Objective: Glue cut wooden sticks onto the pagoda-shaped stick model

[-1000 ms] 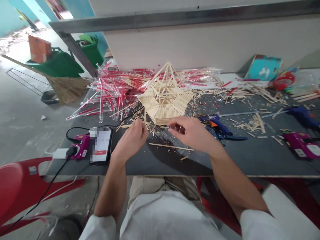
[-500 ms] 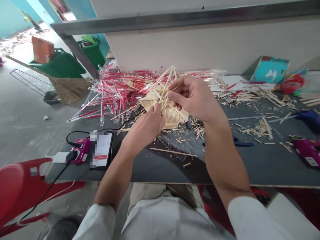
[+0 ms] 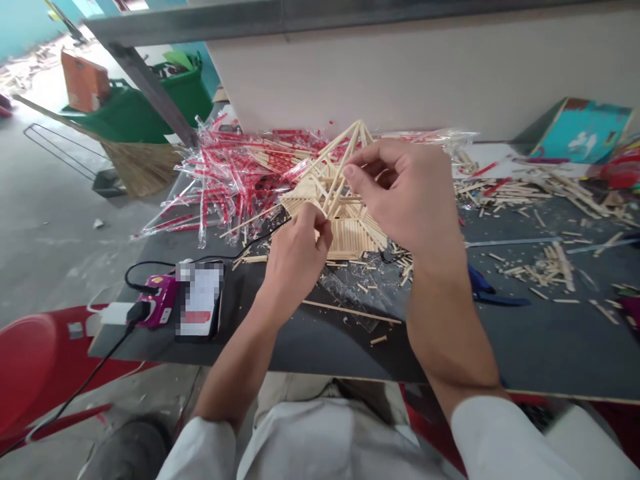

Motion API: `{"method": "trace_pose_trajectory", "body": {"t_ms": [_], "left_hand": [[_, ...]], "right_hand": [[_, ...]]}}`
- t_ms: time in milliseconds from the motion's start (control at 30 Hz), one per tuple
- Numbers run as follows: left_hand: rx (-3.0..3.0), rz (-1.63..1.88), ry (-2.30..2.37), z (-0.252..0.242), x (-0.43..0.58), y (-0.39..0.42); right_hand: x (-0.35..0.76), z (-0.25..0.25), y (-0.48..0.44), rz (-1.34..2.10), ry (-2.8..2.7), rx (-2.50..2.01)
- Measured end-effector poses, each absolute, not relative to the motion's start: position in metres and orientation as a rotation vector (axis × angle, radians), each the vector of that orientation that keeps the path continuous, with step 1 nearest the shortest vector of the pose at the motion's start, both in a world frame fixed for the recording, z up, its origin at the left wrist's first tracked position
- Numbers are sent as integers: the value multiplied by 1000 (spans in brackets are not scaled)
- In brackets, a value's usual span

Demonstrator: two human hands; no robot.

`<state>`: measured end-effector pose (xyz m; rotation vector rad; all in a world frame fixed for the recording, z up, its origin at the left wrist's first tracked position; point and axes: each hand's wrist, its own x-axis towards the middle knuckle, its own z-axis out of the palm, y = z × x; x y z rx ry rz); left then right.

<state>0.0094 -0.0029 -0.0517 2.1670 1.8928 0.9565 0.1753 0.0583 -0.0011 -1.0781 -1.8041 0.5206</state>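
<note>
A model built of thin wooden sticks (image 3: 350,235) stands on the table, with a flat base of sticks laid side by side and a pointed frame above. My left hand (image 3: 297,253) is closed at its front, thumb and fingertips pinching the low end of a slanted stick (image 3: 336,190). Higher up on the right, my right hand (image 3: 407,193) is closed in a pinch, its fingertips close beside the slanted stick. Whatever lies between those fingertips is too small to make out. The back of this hand hides part of the model's right side.
Clear and red plastic wrappers (image 3: 235,173) pile up at the back left. A phone (image 3: 200,300) and a purple power socket (image 3: 157,300) lie at front left. Cut stick pieces (image 3: 543,267) litter the right. One long stick (image 3: 350,311) lies in front.
The view has shifted slightly. My right hand has lifted a little from the model's slanted stick, while my left hand stays pinched at the stick's low end.
</note>
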Motion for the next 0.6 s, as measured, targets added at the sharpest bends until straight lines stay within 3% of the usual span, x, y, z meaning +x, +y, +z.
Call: {"method": "trace_pose_trajectory", "body": {"t_ms": [600], "left_hand": [[2152,1403,1825,-68,7,-5]], "right_hand": [[178,-5,56,412,-1897,-1164]]}}
